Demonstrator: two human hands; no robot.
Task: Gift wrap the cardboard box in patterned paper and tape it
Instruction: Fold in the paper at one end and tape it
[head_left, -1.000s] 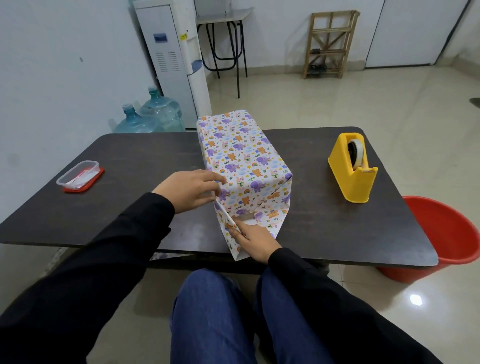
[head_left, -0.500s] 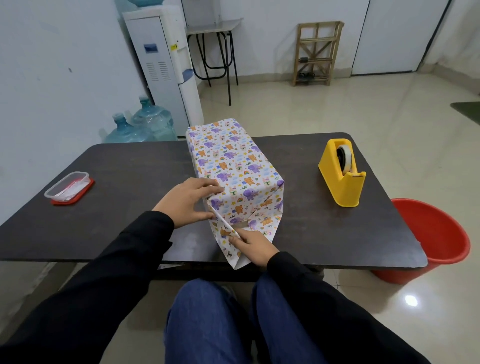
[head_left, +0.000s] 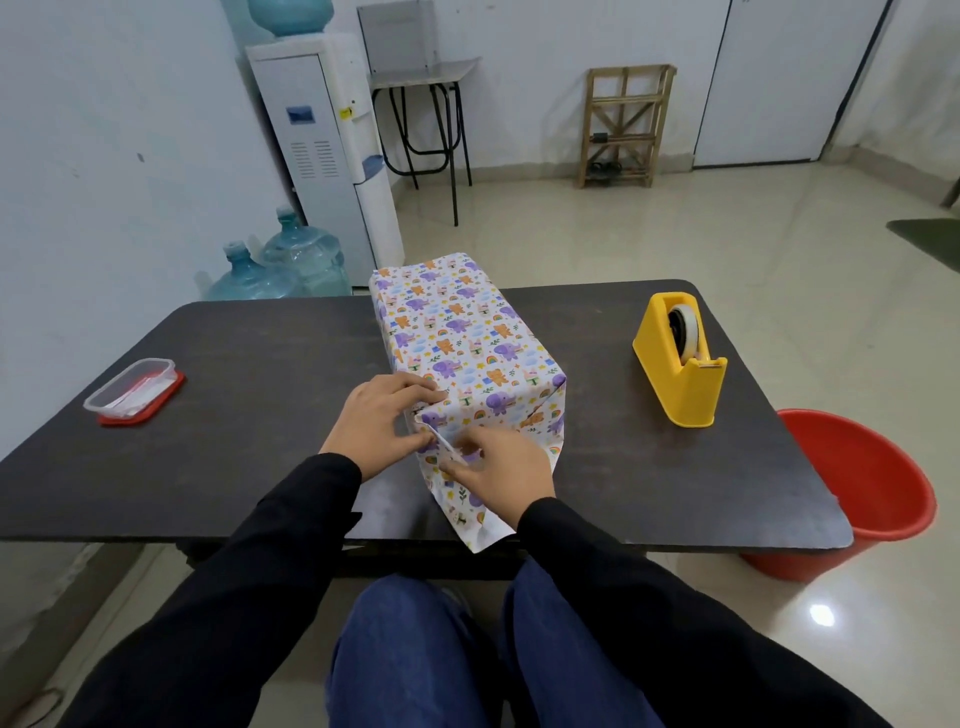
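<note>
The box (head_left: 467, 332) lies lengthwise in the middle of the worktop (head_left: 260, 389), its top and long sides covered in the paper (head_left: 447, 306). You are working on its near end, at the worktop's front edge. Your left hand (head_left: 379, 421) lies with fairly straight fingers over the near left corner, pressing the side fold in against the end. Your right hand (head_left: 504, 473) has its fingers curled and seems to pinch the slanted edge of that fold between thumb and forefinger. The loose flap (head_left: 467, 514) hangs below it, past the worktop's edge.

The step looks like creasing the left side tuck. Hold the corner firmly with the left hand so the paper sits tight over the top edge. Run the right thumb down the diagonal to get a sharp line ending at the bottom corner. The right side looks tucked in, so match its angle. Do not tug the flap, because thin paper tears at corners. The tape dispenser (head_left: 680, 364) stands well apart to your right, so one hand must pin the flap while the other reaches.
</note>
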